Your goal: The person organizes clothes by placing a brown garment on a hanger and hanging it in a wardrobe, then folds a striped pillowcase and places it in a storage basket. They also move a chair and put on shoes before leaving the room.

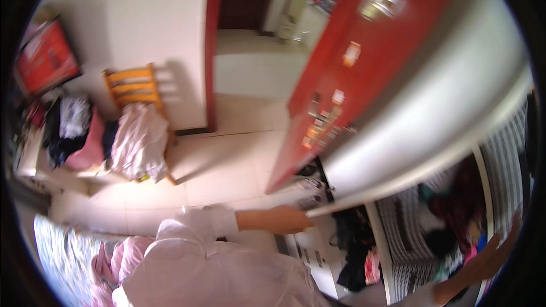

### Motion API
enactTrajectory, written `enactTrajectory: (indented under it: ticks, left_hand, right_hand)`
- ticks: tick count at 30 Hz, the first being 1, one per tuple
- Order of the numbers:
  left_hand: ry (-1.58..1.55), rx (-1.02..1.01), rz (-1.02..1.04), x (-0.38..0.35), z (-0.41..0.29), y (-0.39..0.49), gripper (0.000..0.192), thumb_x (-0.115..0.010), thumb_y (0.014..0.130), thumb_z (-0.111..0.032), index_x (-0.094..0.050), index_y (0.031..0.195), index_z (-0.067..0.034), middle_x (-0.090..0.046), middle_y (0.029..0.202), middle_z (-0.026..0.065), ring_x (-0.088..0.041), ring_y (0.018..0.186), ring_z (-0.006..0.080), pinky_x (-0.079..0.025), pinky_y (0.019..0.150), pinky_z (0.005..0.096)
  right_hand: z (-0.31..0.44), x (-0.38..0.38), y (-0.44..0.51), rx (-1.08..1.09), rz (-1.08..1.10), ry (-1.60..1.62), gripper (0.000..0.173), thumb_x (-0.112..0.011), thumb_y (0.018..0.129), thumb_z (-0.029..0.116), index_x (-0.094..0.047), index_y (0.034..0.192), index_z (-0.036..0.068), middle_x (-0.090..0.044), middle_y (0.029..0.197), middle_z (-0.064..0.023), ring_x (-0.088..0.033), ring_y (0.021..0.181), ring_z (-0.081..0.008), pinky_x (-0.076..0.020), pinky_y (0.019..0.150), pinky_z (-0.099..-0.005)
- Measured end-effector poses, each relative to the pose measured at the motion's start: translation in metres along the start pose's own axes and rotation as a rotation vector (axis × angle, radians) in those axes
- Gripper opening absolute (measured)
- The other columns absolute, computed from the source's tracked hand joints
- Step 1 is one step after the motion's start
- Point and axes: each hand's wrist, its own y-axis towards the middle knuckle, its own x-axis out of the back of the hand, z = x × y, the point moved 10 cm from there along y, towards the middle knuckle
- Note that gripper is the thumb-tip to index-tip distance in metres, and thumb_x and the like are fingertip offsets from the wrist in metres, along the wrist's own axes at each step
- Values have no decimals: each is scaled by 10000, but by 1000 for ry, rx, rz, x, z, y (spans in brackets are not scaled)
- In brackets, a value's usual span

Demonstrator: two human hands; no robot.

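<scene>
My left hand (288, 219) is at the lower edge of a white wardrobe door panel (431, 106), its fingers closed about the corner; the picture is blurred there. Off at the lower right, my right hand (490, 258) reaches up with spread fingers beside the wardrobe's inside. It seems to hold nothing. Between my arms stands the open wardrobe, with dark clothes (356, 256) and a red patterned cloth (372, 266) in one section. Striped cloth (401, 230) and heaped garments (458, 204) fill the section beside it, behind a white upright divider (379, 247).
A red door (362, 55) stands open beyond the panel. A wooden chair (132, 87) with a pale pink garment (140, 136) is at the left, beside a pink container (89, 145) heaped with clothes. A bed (64, 256) lies at the lower left.
</scene>
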Motion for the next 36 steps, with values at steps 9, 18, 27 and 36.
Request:
enactTrajectory:
  ticks: [9,18,27,36]
  left_hand:
    - [303,1237,72,25,216,-479,220,-576,845,-347,-625,948,-159,-645,890,50,-643,866,262,-466,719,506]
    - [198,1577,-908,123,179,-548,254,-549,858,-208,-568,1086,-96,-624,970,136,-635,825,321,-513,689,436]
    - [-118,1816,-396,-20,191,-559,246,-632,765,-341,-644,913,-145,-673,838,82,-656,813,301,-525,644,437]
    - [148,1581,-519,205,363,-424,321,-614,813,-249,-601,1099,-103,-639,987,122,-607,903,332,-491,747,450]
  right_hand:
    - [343,-390,-235,-358,775,678,214,-647,810,131,-659,989,14,-663,816,-136,-641,722,-274,-507,650,-345]
    - [618,-455,-167,426,1196,1161,332,-642,764,31,-614,1094,21,-653,904,-190,-652,780,-305,-516,686,-366]
    - [641,-561,-130,513,1371,1233,312,-626,807,150,-604,1106,61,-641,975,-174,-600,898,-363,-480,754,-418]
    - [547,-784,-1,299,1226,1063,365,-601,850,164,-569,1189,34,-630,1091,-172,-593,1008,-328,-472,848,-392]
